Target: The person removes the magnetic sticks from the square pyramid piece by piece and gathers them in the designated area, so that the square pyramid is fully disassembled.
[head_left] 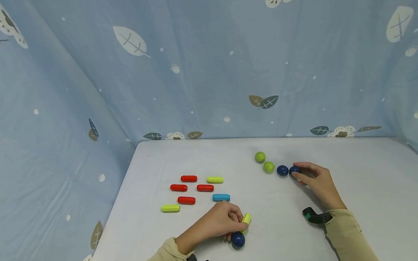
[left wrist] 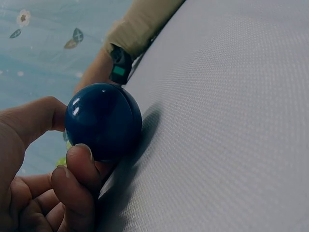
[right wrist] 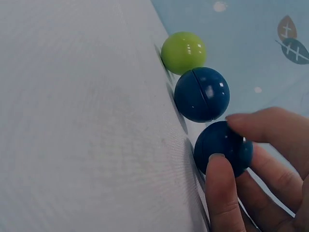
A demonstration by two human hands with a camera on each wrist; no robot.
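Observation:
My left hand point(head_left: 222, 220) pinches a short yellow-green stick point(head_left: 246, 218) between thumb and forefinger, tilted over the white table. A glossy dark blue ball point(head_left: 237, 240) sits just below that thumb. In the left wrist view, the same ball point(left wrist: 104, 121) hides the thumb tip and most of the stick, and bent fingers point(left wrist: 79, 162) reach its lower side; whether they bear its weight, I cannot tell. Farther right, my right hand point(head_left: 318, 181) holds another blue ball point(right wrist: 219, 147) between thumb and forefinger, near the tabletop. Close beside it rests a seamed blue ball point(head_left: 282, 170).
Two green balls point(head_left: 268, 166) continue the row toward the back. Left of them lie several red sticks point(head_left: 186, 200), two more yellow-green sticks point(head_left: 170, 208) and a light blue stick point(head_left: 221, 197). Patterned blue cloth point(head_left: 205, 85) hangs behind and along the table's sides.

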